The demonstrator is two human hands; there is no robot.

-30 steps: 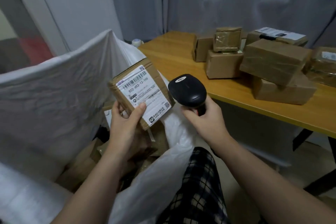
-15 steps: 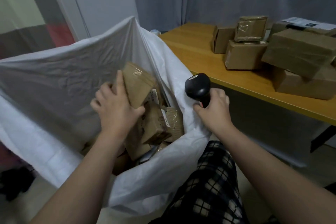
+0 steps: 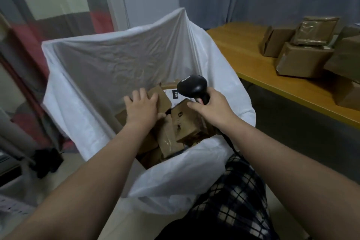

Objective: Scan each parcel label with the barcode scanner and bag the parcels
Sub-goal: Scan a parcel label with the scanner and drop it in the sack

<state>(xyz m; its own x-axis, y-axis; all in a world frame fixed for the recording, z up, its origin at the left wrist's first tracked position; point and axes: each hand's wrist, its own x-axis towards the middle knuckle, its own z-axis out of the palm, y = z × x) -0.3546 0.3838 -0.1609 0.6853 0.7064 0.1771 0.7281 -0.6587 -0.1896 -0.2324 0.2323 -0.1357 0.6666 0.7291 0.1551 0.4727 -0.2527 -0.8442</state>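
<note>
The parcel [image 3: 162, 98] under the left hand is showing as a plain brown cardboard box, its label side out of sight; it is lying tilted on top of the heap of brown parcels [image 3: 185, 124] inside the white bag [image 3: 116, 60], toward the bag's far wall; a white label [image 3: 171, 93] just beside it is showing a black patch marked 150, the rest of its print too small to read; the lower parcels are being hidden by the forearm and the bag's near rim. More taped boxes [image 3: 303, 60] are sitting stacked on the wooden table [image 3: 243, 60], cut off by the picture's right edge. The left hand [image 3: 143, 107] is lying flat on the parcel, fingers spread and nearly straight, thumb at its near edge; the right hand [image 3: 212, 107] is wrapping its fingers round the handle of the black scanner [image 3: 192, 85], holding it over the bag's right side.
</note>
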